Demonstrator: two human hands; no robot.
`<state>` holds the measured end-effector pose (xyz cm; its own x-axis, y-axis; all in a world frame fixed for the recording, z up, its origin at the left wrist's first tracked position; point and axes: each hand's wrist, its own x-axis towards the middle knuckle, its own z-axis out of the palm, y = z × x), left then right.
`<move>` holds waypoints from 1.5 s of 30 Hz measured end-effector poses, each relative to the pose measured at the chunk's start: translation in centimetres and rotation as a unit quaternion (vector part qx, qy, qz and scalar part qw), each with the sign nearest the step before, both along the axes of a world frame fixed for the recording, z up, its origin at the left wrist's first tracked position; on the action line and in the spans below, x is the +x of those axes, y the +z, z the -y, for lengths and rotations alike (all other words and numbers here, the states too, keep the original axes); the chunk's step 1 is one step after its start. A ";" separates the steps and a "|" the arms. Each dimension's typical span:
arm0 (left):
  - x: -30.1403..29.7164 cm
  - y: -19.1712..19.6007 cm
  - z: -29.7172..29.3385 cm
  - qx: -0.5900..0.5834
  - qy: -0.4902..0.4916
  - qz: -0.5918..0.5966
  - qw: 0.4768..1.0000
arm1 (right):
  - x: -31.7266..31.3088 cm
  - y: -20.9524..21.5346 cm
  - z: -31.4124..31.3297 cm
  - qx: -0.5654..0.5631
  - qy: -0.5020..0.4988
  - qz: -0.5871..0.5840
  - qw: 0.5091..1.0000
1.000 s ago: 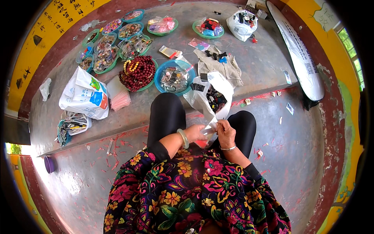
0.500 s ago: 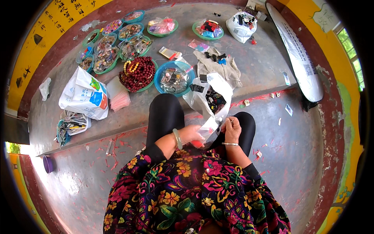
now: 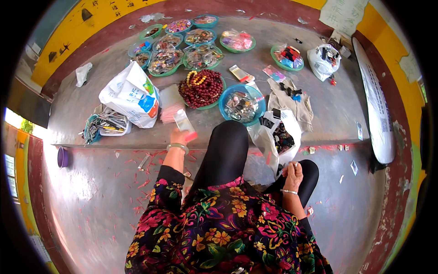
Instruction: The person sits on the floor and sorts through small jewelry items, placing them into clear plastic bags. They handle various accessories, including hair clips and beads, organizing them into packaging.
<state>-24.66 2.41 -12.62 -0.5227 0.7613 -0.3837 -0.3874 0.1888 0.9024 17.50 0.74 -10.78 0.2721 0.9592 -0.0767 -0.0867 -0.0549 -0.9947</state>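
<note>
My left hand (image 3: 179,136) is closed on a clear plastic bag (image 3: 183,121) with a red-pink end, held up off the ledge beside a stack of similar pink-edged clear bags (image 3: 169,114). On the other side, my right hand (image 3: 293,176) rests near my right knee, its fingers pinched together; a small pale bit shows at the fingertips, too small to name. Just beyond that hand stands an open white plastic bag (image 3: 292,123) with dark small items (image 3: 283,139) inside. A blue basin (image 3: 224,111) of bagged trinkets sits left of it.
Dark red bead strings (image 3: 205,89) fill a green basin. A white printed bag (image 3: 109,89) stands beside a tray of pens (image 3: 115,122). Several basins of packets line the back. A beige cloth (image 3: 301,107) lies right. A purple bucket (image 3: 63,157) stands at far left.
My left hand has moved left, away from the white bag and over to the stack, with the clear bag in it. My right hand stays by my knee. The view has turned left.
</note>
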 end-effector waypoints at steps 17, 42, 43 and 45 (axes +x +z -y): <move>2.8 -1.5 -4.2 0.104 -0.051 -0.283 0.952 | -0.2 0.1 0.2 -0.152 0.108 -0.194 0.963; 21.7 4.9 -1.1 0.037 -0.485 0.016 0.874 | -0.1 1.6 1.0 -0.121 0.207 -0.236 0.942; 21.7 4.6 -1.1 0.031 -0.497 0.016 0.867 | -0.1 1.7 1.0 -0.125 0.226 -0.210 0.943; 21.9 4.4 -1.1 0.029 -0.518 0.003 0.855 | -0.2 1.9 1.1 -0.132 0.264 -0.158 0.942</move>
<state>-2.73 3.56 -8.23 0.4454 0.8321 -0.3306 -0.0431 0.3888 0.9203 17.33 -0.32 -8.90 -0.3135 0.8908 -0.3288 -0.2683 -0.4152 -0.8692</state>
